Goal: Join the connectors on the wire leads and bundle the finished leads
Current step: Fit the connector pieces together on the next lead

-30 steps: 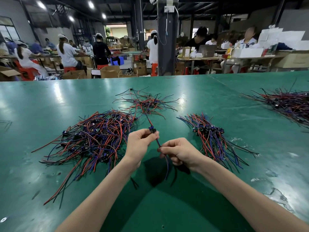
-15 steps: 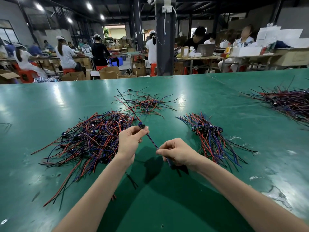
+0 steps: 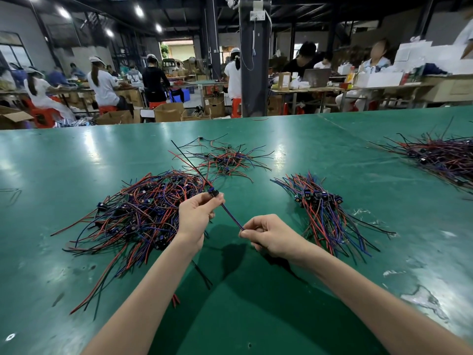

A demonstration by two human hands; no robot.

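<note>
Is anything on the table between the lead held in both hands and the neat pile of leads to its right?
Nothing visible does: only bare green table lies between the lead and that pile of leads.

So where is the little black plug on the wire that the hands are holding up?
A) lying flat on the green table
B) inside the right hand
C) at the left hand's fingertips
C: the left hand pinches the connector at its fingertips, while the right hand pinches the wire lead further down, above the table.
</note>
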